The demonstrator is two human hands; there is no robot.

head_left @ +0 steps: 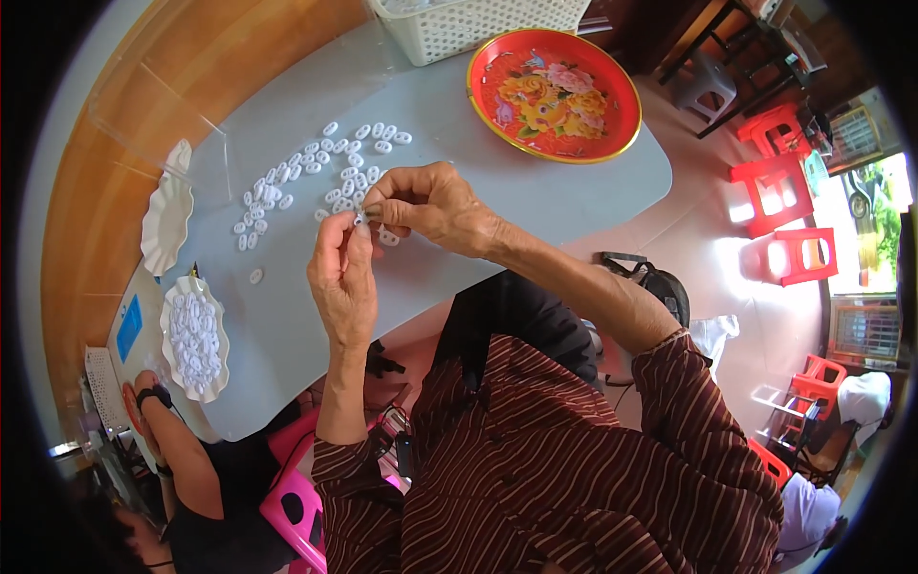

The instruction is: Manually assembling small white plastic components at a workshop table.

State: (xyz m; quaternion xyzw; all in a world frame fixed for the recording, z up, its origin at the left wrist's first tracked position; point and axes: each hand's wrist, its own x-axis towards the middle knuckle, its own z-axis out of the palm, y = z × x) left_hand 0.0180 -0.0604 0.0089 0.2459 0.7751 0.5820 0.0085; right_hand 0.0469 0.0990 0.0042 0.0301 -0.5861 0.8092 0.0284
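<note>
Above the grey table (316, 297), both my hands meet at a small white oval piece (360, 218) with a dark hole. My left hand (342, 277) pinches it between thumb and fingertips. From the other side, the closed thumb and fingers of my right hand (435, 209) come up against it; whether they grip the same piece or some finer part is too small to see. Many similar white oval pieces (313, 167), most showing two holes, lie scattered beyond my hands. A few more sit partly hidden beneath the right hand.
At left, a scalloped white dish (223, 359) holds a heap of white pieces; another scalloped dish (164, 215) stands behind it. A red floral tray (617, 105) and a white perforated basket (430, 33) occupy the far side. Another person's arm (186, 445) reaches in at lower left.
</note>
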